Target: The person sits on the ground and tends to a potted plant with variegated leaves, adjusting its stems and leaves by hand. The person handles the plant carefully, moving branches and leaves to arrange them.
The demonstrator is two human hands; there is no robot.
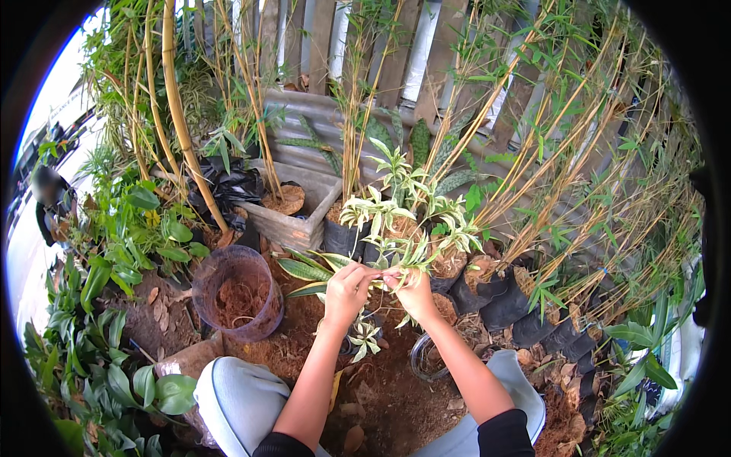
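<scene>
My left hand (346, 292) and my right hand (412, 290) meet at the middle of the view, fingertips pinched close together on a thin stem of a variegated plant (381, 214). Its pale green and cream leaves spread above and around my fingers, and more hang below, between my forearms. What exactly lies between the fingertips is too small to tell. A coil of wire (424, 359) rests on the soil beneath my right forearm. To the left of my left hand stands a clear plastic tub (239, 294) with brown fibrous material in it.
A concrete planter (305, 227) stands behind the tub, beside black plastic (225, 185). Potted bamboo in black grow bags (505, 305) lines the back and right, before corrugated metal (294, 117) and a wooden slat fence (445, 63). Leafy plants fill the left; a person (54, 205) is at the far left.
</scene>
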